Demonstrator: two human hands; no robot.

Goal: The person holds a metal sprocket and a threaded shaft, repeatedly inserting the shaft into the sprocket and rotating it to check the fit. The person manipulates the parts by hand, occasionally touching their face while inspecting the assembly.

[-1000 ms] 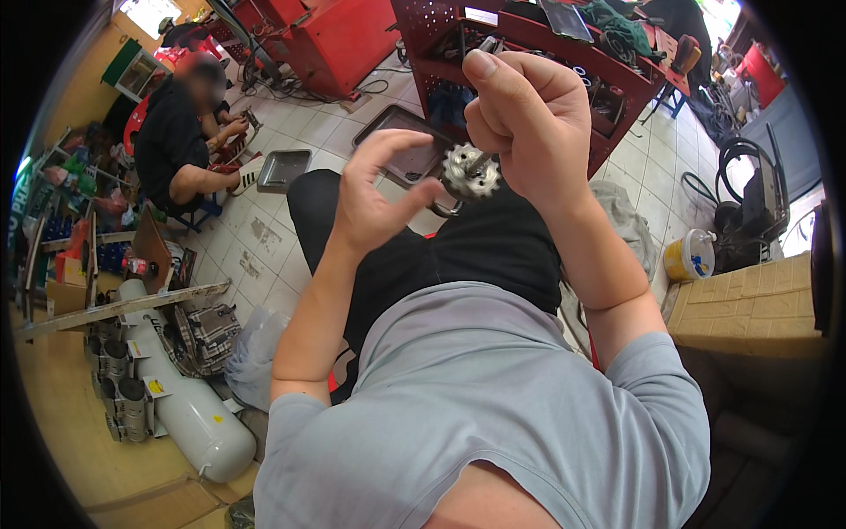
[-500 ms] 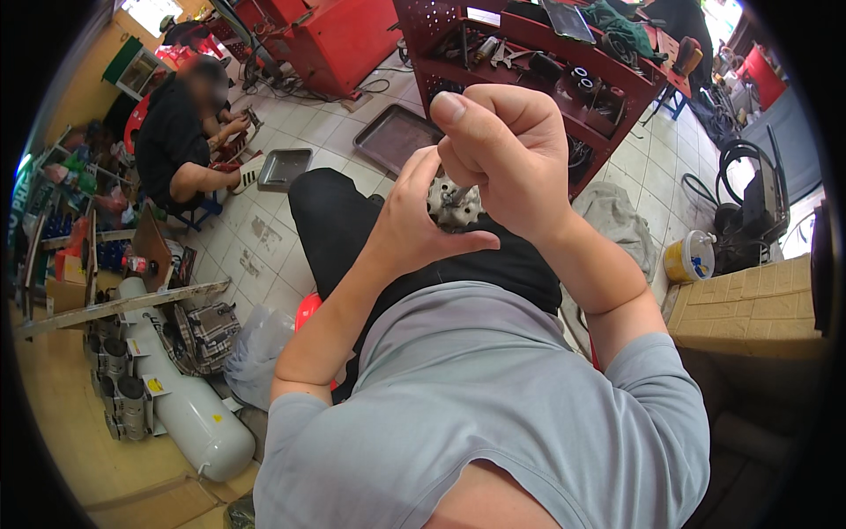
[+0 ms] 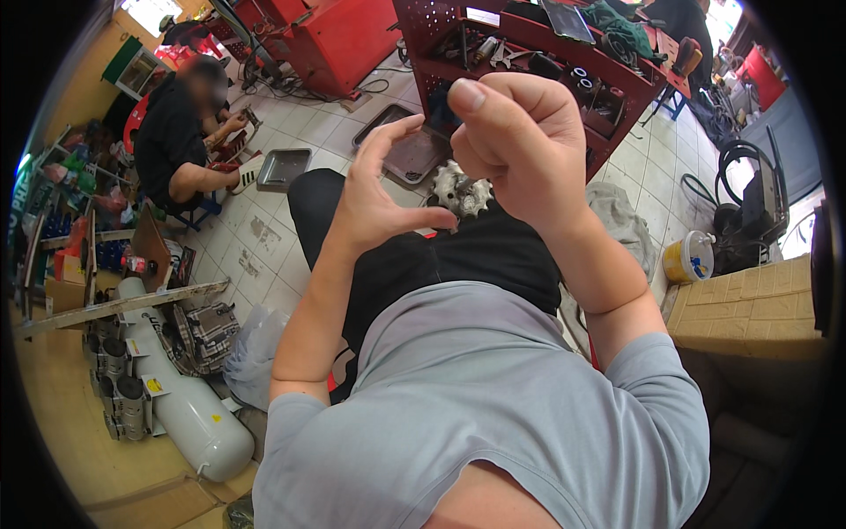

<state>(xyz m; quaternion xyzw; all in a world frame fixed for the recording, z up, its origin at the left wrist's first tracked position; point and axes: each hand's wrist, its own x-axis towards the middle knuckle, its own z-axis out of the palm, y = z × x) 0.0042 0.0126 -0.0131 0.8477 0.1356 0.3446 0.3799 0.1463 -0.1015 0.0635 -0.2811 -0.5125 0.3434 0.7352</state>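
Note:
My right hand [image 3: 529,145] is closed in a fist, thumb on top, raised in front of my lap. Just below it, on its left side, shows a round silvery cast metal part [image 3: 460,189] with holes and lobes. The fist seems to hold this part by a stem, but the grip itself is hidden behind the fingers. To the left, my left hand [image 3: 374,189] is open, its fingers and thumb curved apart in a C. Its thumb tip points toward the lower edge of the metal part, and nothing shows inside the hand.
A red tool cart [image 3: 608,132] with tools and parts stands ahead. Two dark trays, a large one [image 3: 388,123] and a smaller one [image 3: 284,167], lie on the tiled floor. A person [image 3: 181,132] squats at far left. At right stands a yellow-and-white bucket [image 3: 689,258].
My left hand has come away from the metal part, moving left and opening wider. My right fist has risen slightly to the right, and the part has shifted with it and turned.

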